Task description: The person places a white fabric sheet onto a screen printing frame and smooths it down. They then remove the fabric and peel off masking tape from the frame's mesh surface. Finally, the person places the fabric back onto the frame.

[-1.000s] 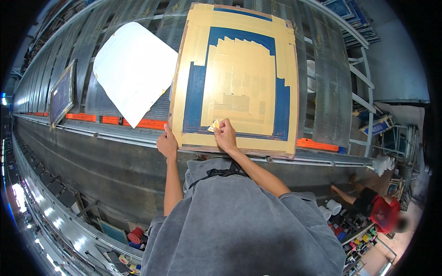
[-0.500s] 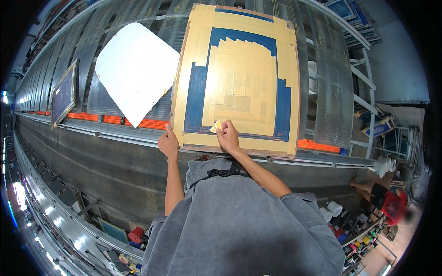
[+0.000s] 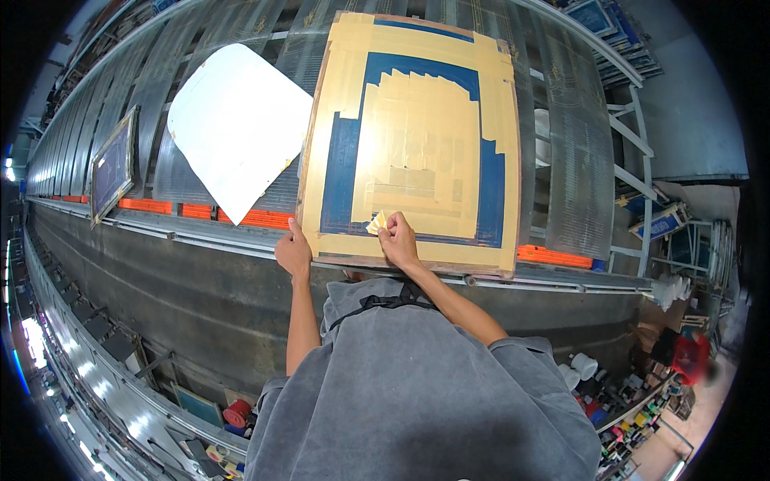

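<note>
A wooden-edged printing screen [image 3: 342,160] lies in front of me, its blue mesh largely covered with strips of yellow tape. At its lower left edge is my left hand [image 3: 293,250], closed on the frame with the thumb pointing up along the side. My right hand [image 3: 399,242] rests over the lower middle of the screen, fingers pinched round a small folded yellow-and-white wad [image 3: 377,224]. Whether the wad is paper, cloth or tape I cannot tell. Its tip appears to touch the taped surface.
Left of the screen lies a large white sheet [image 3: 241,120]; a smaller framed screen [image 3: 113,166] leans farther left. Orange strips [image 3: 561,256] run under the near edge of the slatted rack [image 3: 577,144]. A person in red [image 3: 690,357] is at the lower right, near several pots.
My hands stay at nearly the same spots, the right still pinching the wad. The whole view has shifted slightly. The person in red has moved a little.
</note>
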The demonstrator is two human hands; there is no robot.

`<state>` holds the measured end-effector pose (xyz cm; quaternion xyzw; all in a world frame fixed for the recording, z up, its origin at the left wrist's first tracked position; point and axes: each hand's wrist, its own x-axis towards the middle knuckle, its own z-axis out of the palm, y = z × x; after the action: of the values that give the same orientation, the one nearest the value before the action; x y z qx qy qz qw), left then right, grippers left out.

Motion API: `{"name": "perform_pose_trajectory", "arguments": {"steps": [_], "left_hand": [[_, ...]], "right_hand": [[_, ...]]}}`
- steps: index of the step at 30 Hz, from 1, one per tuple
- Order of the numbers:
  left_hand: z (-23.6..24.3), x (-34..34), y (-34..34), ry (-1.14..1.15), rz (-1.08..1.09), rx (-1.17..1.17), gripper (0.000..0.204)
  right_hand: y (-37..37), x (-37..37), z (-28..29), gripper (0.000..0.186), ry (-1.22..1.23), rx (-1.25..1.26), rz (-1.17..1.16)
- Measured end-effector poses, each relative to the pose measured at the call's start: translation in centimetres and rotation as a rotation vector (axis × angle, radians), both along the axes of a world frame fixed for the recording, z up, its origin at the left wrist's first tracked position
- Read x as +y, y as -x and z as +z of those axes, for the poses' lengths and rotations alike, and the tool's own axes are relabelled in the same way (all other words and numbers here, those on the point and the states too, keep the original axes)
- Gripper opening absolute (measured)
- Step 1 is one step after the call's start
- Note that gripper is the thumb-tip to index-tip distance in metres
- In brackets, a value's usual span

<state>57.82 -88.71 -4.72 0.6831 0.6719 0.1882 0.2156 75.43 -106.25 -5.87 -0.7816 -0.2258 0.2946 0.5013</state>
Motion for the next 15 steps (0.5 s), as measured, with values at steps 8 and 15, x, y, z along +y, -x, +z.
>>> {"name": "perform_pose_trajectory", "arguments": {"steps": [8, 15], "left_hand": [[0.1, 0.0, 0.0, 0.008, -0.003, -0.006, 0.074], [0.0, -0.1, 0.0, -0.012, 0.009, -0.024, 0.074]], "right_hand": [[0.1, -0.3, -0.2, 0.021, -0.026, 0.005, 0.002], [-0.1, -0.7, -0.3, 0.022, 0.019, 0.076, 0.009]]}}
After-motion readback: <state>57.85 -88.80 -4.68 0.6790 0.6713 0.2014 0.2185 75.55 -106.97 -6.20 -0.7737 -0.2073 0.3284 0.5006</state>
